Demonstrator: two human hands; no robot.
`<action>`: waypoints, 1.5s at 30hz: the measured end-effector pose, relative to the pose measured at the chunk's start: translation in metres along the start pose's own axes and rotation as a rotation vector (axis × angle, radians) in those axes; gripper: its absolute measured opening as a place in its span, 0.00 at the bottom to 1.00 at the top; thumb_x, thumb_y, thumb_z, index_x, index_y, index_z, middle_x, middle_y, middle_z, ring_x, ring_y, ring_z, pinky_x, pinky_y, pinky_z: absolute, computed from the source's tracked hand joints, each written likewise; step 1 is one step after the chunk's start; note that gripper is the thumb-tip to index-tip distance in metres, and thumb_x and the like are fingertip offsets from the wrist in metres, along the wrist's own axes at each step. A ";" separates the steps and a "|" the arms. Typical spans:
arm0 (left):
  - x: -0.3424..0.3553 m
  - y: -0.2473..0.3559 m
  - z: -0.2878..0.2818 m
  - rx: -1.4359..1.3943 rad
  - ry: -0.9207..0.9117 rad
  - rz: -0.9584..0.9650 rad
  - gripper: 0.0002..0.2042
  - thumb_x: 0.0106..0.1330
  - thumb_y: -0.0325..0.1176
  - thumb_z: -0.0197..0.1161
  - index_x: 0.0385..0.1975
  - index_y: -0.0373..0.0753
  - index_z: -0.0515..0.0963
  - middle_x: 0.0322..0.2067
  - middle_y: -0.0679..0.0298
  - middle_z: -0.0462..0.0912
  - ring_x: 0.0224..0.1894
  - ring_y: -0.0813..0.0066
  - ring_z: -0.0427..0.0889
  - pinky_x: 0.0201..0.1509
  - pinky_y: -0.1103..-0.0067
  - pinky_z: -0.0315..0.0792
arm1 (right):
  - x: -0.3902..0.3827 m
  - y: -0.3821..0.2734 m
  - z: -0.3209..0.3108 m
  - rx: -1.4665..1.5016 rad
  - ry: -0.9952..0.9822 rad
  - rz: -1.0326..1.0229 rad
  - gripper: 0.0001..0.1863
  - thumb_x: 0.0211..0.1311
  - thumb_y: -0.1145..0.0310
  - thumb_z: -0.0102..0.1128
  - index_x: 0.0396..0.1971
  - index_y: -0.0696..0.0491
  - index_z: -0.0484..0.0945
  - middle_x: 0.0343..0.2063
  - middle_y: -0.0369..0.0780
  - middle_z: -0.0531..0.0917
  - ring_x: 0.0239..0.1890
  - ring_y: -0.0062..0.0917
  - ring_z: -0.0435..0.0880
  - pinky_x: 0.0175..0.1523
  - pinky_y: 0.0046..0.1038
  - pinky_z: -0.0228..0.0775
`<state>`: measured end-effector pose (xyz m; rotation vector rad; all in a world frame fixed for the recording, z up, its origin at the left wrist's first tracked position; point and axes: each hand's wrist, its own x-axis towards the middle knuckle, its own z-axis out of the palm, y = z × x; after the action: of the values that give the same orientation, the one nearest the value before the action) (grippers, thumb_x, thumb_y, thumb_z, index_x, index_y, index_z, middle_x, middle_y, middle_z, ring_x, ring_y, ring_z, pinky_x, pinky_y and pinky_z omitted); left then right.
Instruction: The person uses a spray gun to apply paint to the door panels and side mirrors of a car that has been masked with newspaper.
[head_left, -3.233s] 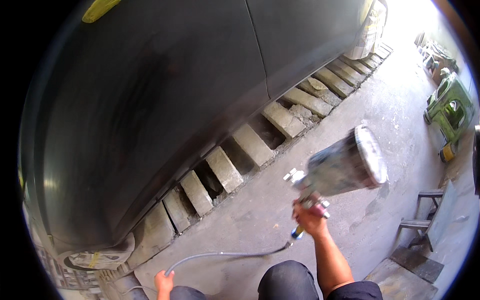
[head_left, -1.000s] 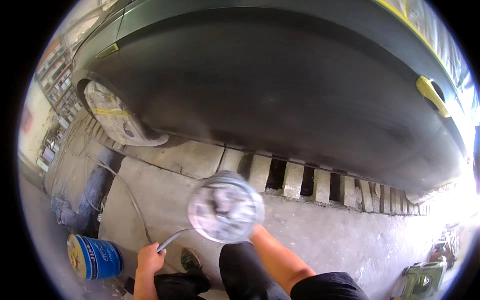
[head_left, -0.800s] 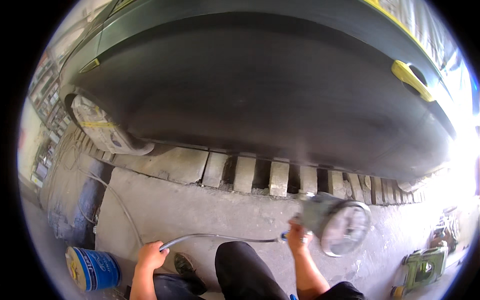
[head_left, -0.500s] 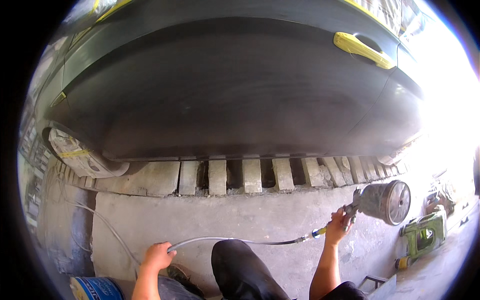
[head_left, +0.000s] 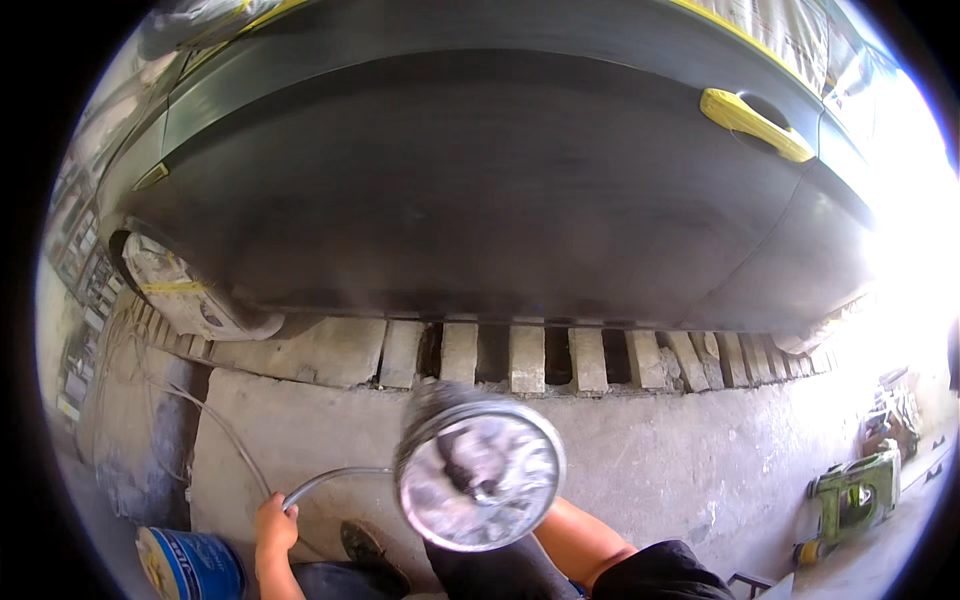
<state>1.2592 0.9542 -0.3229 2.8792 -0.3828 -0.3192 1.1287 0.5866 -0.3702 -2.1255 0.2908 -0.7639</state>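
My left hand (head_left: 276, 526) is closed around a grey air hose (head_left: 335, 476) at the lower left. In front of my knees is a spray gun, showing mostly its round cup (head_left: 480, 478), whose wide end faces up toward me. My right forearm (head_left: 580, 542) reaches in behind the cup, which hides my right hand and the gun's handle; the gun is held up off the floor by that hand. Across from me stands a car's dark, matt door panel (head_left: 480, 200), apart from the gun. Yellow masking covers its door handle (head_left: 757, 125).
A paper-masked wheel (head_left: 190, 295) is at the left. Slatted concrete (head_left: 527, 358) with gaps runs under the car. A blue and white bucket (head_left: 195, 565) stands beside my left arm. On the floor at right is a green device (head_left: 858, 495). Loose hose (head_left: 215, 415) trails leftward.
The spray gun has swung from the right to the middle, nearer to me, its cup now covering my right hand. My left hand has shifted slightly left, still gripping the hose.
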 end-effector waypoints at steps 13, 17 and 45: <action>0.007 0.087 0.012 -0.120 -0.075 0.262 0.10 0.54 0.30 0.63 0.31 0.32 0.72 0.29 0.46 0.78 0.36 0.45 0.77 0.39 0.61 0.70 | -0.075 0.064 -0.251 0.118 0.875 0.573 0.10 0.62 0.67 0.55 0.21 0.51 0.70 0.16 0.32 0.74 0.15 0.14 0.70 0.18 0.20 0.61; 0.003 0.116 0.002 -0.198 -0.155 0.376 0.09 0.56 0.30 0.62 0.34 0.35 0.72 0.30 0.48 0.78 0.35 0.45 0.76 0.38 0.61 0.69 | -0.075 0.050 -0.306 -0.090 1.202 0.488 0.12 0.63 0.60 0.55 0.24 0.49 0.68 0.13 0.33 0.73 0.12 0.15 0.68 0.14 0.20 0.58; -0.003 -0.044 -0.039 -0.207 0.148 -0.193 0.07 0.57 0.31 0.60 0.32 0.36 0.72 0.28 0.51 0.79 0.34 0.47 0.77 0.36 0.61 0.69 | 0.142 -0.130 0.213 0.265 -0.232 -0.234 0.30 0.45 0.78 0.59 0.52 0.51 0.64 0.41 0.49 0.70 0.40 0.50 0.75 0.42 0.43 0.72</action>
<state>1.2759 1.0039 -0.2959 2.7164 -0.0429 -0.1641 1.3639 0.7394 -0.3078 -1.9891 -0.1779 -0.6388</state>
